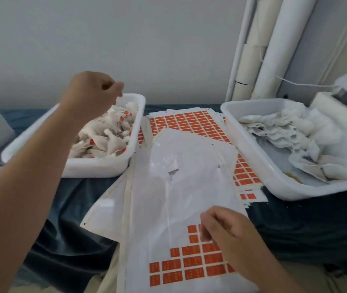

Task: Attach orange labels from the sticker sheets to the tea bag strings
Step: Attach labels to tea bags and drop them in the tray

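Left grip (92,92) hovered curled above left tray (96,168) of tea bags (107,132); hold unclear. Right grip (225,231) curled down onto orange labels (191,261) of sticker sheet (157,218); pinch unclear.

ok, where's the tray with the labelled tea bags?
Head view, left side: the white tray sits under the left hand, just left of the sticker sheets.
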The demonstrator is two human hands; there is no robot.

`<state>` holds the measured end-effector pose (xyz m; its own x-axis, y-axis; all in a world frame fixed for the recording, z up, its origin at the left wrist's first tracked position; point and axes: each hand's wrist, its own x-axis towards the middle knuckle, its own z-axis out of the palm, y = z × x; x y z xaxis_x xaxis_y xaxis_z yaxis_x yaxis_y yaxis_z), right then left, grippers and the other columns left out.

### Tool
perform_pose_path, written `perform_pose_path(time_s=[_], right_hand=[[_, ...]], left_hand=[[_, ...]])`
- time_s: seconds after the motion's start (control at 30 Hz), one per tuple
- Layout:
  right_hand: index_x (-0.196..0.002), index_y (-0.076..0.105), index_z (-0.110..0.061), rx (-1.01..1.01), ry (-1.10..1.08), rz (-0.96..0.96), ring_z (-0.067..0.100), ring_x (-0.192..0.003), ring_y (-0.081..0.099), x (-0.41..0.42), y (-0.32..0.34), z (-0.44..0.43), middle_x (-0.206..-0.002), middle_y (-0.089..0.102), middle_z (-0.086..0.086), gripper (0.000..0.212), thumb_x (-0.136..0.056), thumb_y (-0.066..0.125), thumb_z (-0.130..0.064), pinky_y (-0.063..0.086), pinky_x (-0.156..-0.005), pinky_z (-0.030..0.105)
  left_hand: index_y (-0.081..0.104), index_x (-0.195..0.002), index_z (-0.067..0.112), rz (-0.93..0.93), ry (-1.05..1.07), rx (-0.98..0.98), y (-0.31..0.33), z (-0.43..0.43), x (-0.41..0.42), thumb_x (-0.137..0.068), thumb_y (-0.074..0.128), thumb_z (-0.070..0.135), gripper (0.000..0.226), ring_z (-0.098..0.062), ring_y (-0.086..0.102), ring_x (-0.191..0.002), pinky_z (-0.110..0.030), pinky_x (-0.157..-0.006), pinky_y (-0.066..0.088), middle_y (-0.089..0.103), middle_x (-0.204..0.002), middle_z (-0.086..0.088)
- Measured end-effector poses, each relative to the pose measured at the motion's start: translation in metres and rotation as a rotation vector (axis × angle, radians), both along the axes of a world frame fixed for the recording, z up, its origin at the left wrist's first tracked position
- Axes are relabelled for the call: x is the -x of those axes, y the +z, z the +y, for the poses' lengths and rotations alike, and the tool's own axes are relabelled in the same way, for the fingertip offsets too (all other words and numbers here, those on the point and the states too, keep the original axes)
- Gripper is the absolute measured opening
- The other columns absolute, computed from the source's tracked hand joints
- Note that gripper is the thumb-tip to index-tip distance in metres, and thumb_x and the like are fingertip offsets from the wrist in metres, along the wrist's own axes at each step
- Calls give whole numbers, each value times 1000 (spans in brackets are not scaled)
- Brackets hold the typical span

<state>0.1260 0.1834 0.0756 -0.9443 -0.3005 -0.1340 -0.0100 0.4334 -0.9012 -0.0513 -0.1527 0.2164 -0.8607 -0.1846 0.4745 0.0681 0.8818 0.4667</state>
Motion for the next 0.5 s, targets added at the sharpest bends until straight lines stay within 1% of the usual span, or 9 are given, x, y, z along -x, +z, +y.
perform_pose_path(time_s=[0.07, 0.13, 0.2, 0.23, 0.27, 0.33, 0.4, 0.43, 0.5], right_hand=[[-75, 64, -22, 21, -153, 81, 1, -54, 63, 1, 9, 11, -63, 66, -7, 52, -82, 48, -71, 49, -58, 10], [-71, 63, -22, 49, -321, 158, 3, -52, 63, 4, 20, 28, -64, 67, -6, 53, -82, 51, -73, 51, -56, 11], [-77, 64, -24, 33, -461, 274, 0, -56, 66, 10, 33, 50, -73, 71, -12, 50, -87, 51, -71, 49, -51, 10], [-82, 65, -28, -3, -513, 347, -5, -63, 67, 15, 39, 63, -79, 72, -18, 45, -92, 52, -69, 49, -48, 11], [-87, 67, -31, -58, -554, 414, -8, -72, 67, 23, 44, 76, -85, 72, -23, 39, -97, 55, -67, 49, -53, 11], [-96, 70, -35, -194, -605, 482, -4, -87, 66, 48, 52, 106, -94, 71, -22, 29, -97, 58, -61, 48, -69, 20], [-103, 75, -31, -398, -562, 433, 6, -96, 64, 82, 58, 137, -105, 72, -17, 26, -100, 58, -51, 45, -78, 29], [-106, 77, -27, -545, -495, 346, 11, -101, 63, 99, 60, 151, -116, 73, -10, 30, -103, 55, -47, 44, -82, 33], [-111, 79, -24, -869, -332, 91, 22, -113, 62, 128, 59, 168, -131, 70, 4, 42, -108, 46, -48, 45, -93, 36]], left_hand=[[73, -71, 23, 24, -55, -41, -15, 28, -40, -94, 55, 53, 42, -3, 54, -41, -23, -52, 40, 69, -61, 8], [72, -69, 26, 14, -116, -77, -35, 58, -83, -97, 56, 61, 47, -4, 57, -46, -24, -48, 41, 68, -60, 11], [73, -76, 37, -76, -229, -197, -53, 87, -120, -94, 55, 67, 40, -4, 59, -48, -16, -41, 43, 69, -64, 15], [73, -79, 42, -144, -279, -267, -62, 99, -133, -90, 53, 70, 36, -5, 59, -48, -15, -40, 43, 70, -65, 16], [72, -79, 44, -207, -314, -307, -71, 110, -144, -85, 51, 73, 37, -6, 60, -48, -14, -40, 45, 70, -66, 16], [73, -74, 39, -290, -350, -348, -93, 126, -159, -80, 48, 76, 46, -9, 64, -52, -17, -43, 50, 71, -67, 17], [72, -71, 36, -333, -382, -405, -112, 140, -171, -79, 46, 77, 49, -11, 62, -51, -16, -46, 52, 71, -67, 16], [72, -70, 35, -347, -397, -424, -121, 145, -176, -79, 46, 77, 50, -10, 59, -48, -15, -47, 51, 71, -67, 15], [71, -70, 34, -381, -425, -422, -135, 153, -184, -79, 43, 78, 53, -5, 56, -46, -12, -47, 47, 70, -65, 13]])
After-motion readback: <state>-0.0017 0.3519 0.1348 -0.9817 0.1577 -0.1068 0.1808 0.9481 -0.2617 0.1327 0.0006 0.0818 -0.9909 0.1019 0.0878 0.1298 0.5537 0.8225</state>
